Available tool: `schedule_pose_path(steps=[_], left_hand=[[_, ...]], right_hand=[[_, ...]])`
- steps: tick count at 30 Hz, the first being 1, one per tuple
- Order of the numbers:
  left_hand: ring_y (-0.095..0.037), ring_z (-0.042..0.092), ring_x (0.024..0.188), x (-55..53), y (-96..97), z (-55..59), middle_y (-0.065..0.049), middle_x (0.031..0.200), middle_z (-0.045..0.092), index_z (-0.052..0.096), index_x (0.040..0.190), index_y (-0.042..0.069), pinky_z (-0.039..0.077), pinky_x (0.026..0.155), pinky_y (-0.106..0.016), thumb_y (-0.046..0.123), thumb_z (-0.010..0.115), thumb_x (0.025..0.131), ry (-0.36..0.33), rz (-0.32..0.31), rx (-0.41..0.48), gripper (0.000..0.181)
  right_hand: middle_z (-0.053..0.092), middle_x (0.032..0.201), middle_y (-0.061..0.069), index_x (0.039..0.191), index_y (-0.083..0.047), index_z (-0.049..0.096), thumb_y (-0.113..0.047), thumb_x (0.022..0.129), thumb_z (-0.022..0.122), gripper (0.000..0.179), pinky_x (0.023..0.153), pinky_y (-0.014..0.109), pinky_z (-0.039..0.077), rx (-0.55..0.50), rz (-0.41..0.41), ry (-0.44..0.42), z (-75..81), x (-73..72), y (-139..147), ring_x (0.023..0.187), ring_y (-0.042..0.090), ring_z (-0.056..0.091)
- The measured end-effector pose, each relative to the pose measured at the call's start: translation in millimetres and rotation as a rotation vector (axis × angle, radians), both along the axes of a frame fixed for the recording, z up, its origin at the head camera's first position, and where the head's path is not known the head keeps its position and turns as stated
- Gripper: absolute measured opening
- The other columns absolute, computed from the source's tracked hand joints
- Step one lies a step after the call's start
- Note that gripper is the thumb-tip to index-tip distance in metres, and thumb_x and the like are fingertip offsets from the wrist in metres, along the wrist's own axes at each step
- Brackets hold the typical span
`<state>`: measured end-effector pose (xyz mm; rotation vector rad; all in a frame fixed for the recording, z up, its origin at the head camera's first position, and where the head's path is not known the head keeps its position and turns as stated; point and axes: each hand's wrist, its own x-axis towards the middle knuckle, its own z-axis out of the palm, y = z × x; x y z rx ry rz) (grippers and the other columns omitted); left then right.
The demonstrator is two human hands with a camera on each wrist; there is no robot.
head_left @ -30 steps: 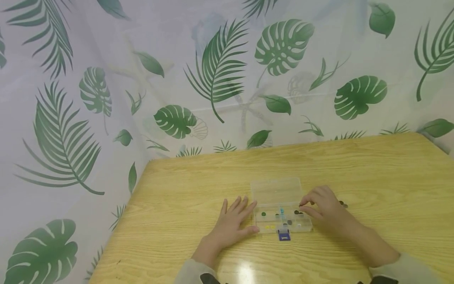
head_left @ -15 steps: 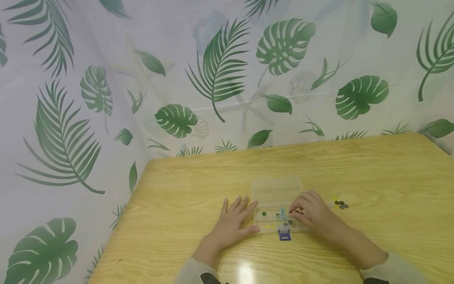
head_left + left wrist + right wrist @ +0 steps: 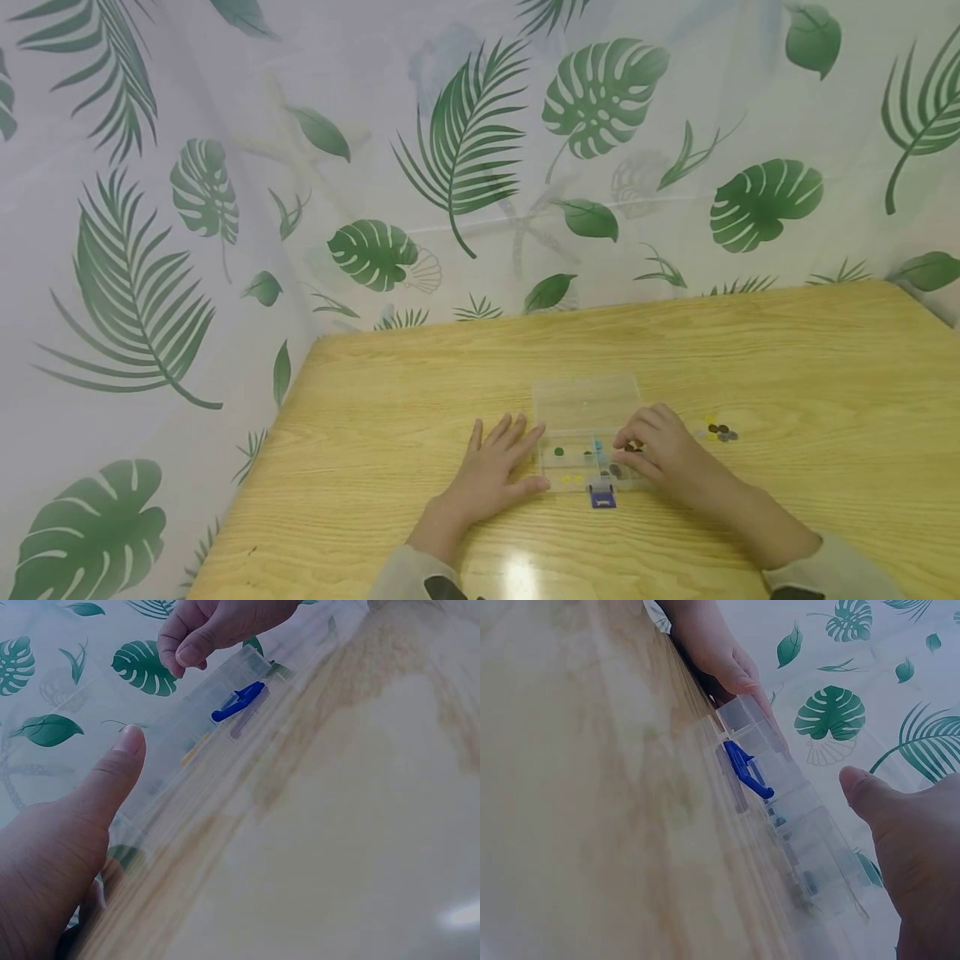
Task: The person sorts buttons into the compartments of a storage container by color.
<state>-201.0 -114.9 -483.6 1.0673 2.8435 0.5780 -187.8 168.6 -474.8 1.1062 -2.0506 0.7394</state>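
A clear plastic compartment box (image 3: pixel 555 467) lies on the table with its lid (image 3: pixel 585 402) folded back and a blue latch (image 3: pixel 602 497) at the front. Small button-like discs sit inside: green ones (image 3: pixel 558 452) at the back left, yellow ones (image 3: pixel 567 479) at the front left, dark ones (image 3: pixel 615 470) on the right. My left hand (image 3: pixel 491 475) lies with spread fingers at the box's left side, thumb by its front corner. My right hand (image 3: pixel 667 454) hovers over the right compartments, thumb and index finger slightly apart; nothing shows between them in the left wrist view.
Right of the box, several loose discs (image 3: pixel 723 429), yellow, dark and grey, lie in a small pile on the wooden table (image 3: pixel 420 383). A leaf-printed white cloth (image 3: pixel 495 283) hangs behind the table and along its left side.
My right hand has moved left, from the box's right edge to over its right compartments, uncovering more of the loose pile. The dark disc seen earlier at its fingertips no longer shows there.
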Motion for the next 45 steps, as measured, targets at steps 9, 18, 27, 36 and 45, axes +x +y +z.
schedule_pose_path(steps=[9,18,27,36,45], left_hand=[[-0.03,0.013,0.145,-0.8,0.4,-1.9,-0.009,0.157,0.02,0.019,0.152,0.029,-0.002,0.112,-0.063,0.072,0.023,0.089,0.008,-0.001,0.003,0.076],[-0.031,0.013,0.145,0.5,0.0,1.2,-0.009,0.157,0.02,0.019,0.152,0.028,-0.001,0.111,-0.064,0.073,0.022,0.088,0.003,0.0,0.005,0.078],[-0.031,0.013,0.145,0.6,0.2,1.4,-0.01,0.157,0.02,0.019,0.152,0.028,-0.001,0.112,-0.063,0.07,0.026,0.089,-0.001,-0.004,0.006,0.076],[-0.031,0.012,0.145,0.4,0.4,1.4,-0.009,0.157,0.019,0.018,0.152,0.028,-0.001,0.112,-0.063,0.065,0.033,0.091,-0.009,0.0,-0.002,0.072],[-0.031,0.012,0.145,0.2,-0.3,0.5,-0.009,0.157,0.019,0.018,0.152,0.028,-0.001,0.111,-0.063,0.063,0.035,0.092,-0.008,0.0,0.002,0.071]], right_hand=[[0.058,0.081,-0.003,0.082,-0.007,0.063,-0.042,0.096,0.046,0.041,0.071,0.021,0.036,-0.034,-0.035,0.019,-1.8,-2.2,10,0.077,0.011,0.045],[0.058,0.079,-0.002,0.082,-0.006,0.063,-0.045,0.095,0.046,0.045,0.069,0.021,0.035,-0.054,-0.092,0.047,-4.2,-6.0,32,0.075,0.012,0.043],[0.059,0.076,-0.001,0.081,-0.005,0.064,-0.05,0.093,0.047,0.05,0.069,0.021,0.034,-0.027,-0.164,0.024,-4.0,-4.2,62,0.071,0.009,0.041],[0.058,0.073,-0.001,0.079,-0.005,0.065,-0.056,0.09,0.044,0.056,0.075,0.031,0.033,-0.018,-0.252,-0.008,-8.1,-6.7,85,0.065,0.012,0.047],[0.058,0.075,0.0,0.08,-0.007,0.065,-0.055,0.088,0.049,0.052,0.071,0.029,0.033,0.007,-0.291,-0.068,-11.3,-5.5,91,0.07,0.012,0.046]])
